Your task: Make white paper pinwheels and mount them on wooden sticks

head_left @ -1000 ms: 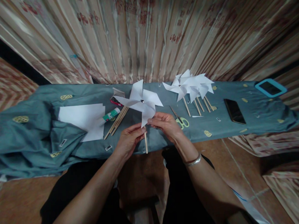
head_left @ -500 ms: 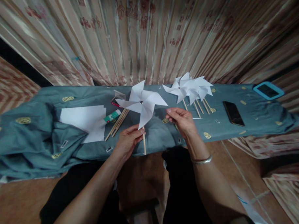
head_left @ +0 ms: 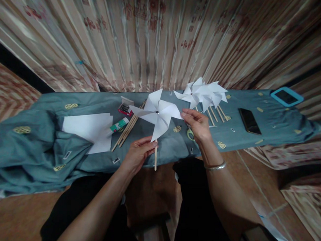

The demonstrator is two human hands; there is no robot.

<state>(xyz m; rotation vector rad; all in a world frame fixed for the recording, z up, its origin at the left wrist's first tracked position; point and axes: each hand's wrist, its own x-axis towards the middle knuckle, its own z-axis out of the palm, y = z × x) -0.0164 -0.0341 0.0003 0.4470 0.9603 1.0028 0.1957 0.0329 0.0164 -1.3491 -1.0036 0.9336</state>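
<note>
My left hand (head_left: 140,153) is closed around the wooden stick of a white paper pinwheel (head_left: 161,110), just below its blades. The pinwheel stands upright above the cloth, with a shiny pin at its centre. At the tip of its right blade, my right hand (head_left: 197,124) pinches the paper between thumb and fingers. Partly hidden behind that wrist are scissors (head_left: 190,134) with a yellow-green handle. Several finished pinwheels (head_left: 201,92) lie overlapping at the back, right of the held one.
On the patterned green cloth (head_left: 174,144) lie white paper sheets (head_left: 87,126), a glue stick (head_left: 119,125), several wooden sticks (head_left: 128,132) and an open red box (head_left: 125,109) of pins. A dark phone (head_left: 250,121) and a blue-framed tablet (head_left: 287,96) lie to the right. A curtain (head_left: 147,40) hangs behind.
The held pinwheel has shifted slightly right and its blades have turned a little. My right hand has risen to the right blade's tip and now touches it.
</note>
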